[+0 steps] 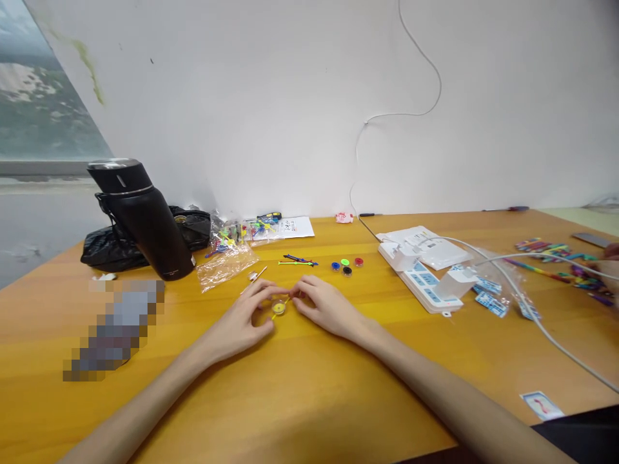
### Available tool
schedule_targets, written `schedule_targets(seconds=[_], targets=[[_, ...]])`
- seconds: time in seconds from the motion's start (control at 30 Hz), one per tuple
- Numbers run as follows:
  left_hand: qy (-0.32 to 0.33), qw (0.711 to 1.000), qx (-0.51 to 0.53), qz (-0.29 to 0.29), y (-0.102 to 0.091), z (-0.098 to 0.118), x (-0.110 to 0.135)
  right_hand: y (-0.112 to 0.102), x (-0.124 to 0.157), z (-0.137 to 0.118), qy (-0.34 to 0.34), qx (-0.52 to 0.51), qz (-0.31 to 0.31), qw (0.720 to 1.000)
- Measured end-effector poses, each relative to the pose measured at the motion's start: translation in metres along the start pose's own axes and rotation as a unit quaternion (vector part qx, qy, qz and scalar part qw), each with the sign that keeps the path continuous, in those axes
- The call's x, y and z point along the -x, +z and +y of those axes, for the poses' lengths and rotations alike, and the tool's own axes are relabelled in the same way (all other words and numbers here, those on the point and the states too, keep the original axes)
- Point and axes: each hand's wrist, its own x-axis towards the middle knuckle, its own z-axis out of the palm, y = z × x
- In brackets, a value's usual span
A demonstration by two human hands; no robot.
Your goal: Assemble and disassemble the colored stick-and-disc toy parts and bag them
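Both my hands rest on the wooden table [300, 386], meeting at its middle. My left hand [244, 317] curls its fingers around a small yellow wheel [278, 309] with a thin stick through it. My right hand [322, 303] pinches the stick's other end. Just beyond lie several small round wheels: blue [335, 266], green [345, 261], black [347, 270] and red [358, 261]. Thin coloured sticks [297, 261] lie to their left.
A black flask [142, 216] stands at the left by a black bag [104, 248]. Clear plastic bags of coloured parts [232, 245] lie behind. A white power strip [423, 280] with cables sits at the right. Another person's hand [610, 258] touches coloured sticks far right.
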Motion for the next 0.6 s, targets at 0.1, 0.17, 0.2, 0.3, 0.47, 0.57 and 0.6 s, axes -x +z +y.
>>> schedule_targets(seconds=[0.1, 0.17, 0.2, 0.3, 0.47, 0.57, 0.6], targets=[[0.011, 1.0, -0.007, -0.01, 0.003, 0.003, 0.0, 0.001, -0.001, 0.003, -0.004, -0.012, 0.003, 1.0], [-0.001, 1.0, 0.006, -0.001, 0.006, 0.0, -0.001, 0.002, -0.001, 0.004, -0.004, -0.028, 0.012, 1.0], [-0.012, 1.0, 0.026, 0.006, 0.007, -0.002, -0.003, 0.002, -0.002, 0.004, 0.002, -0.042, 0.016, 0.999], [-0.062, 0.985, 0.16, 0.031, 0.009, -0.01, -0.007, 0.002, -0.002, -0.001, 0.034, -0.115, 0.008, 0.993], [-0.137, 0.922, 0.352, 0.083, 0.015, -0.012, -0.01, 0.004, 0.001, -0.017, 0.048, -0.244, -0.034, 0.968], [-0.144, 0.912, 0.375, 0.084, 0.017, -0.01, -0.009, 0.01, 0.002, -0.02, 0.032, -0.246, -0.034, 0.968], [-0.144, 0.911, 0.378, 0.08, 0.017, -0.01, -0.009, 0.011, 0.002, -0.02, 0.031, -0.243, -0.031, 0.969]])
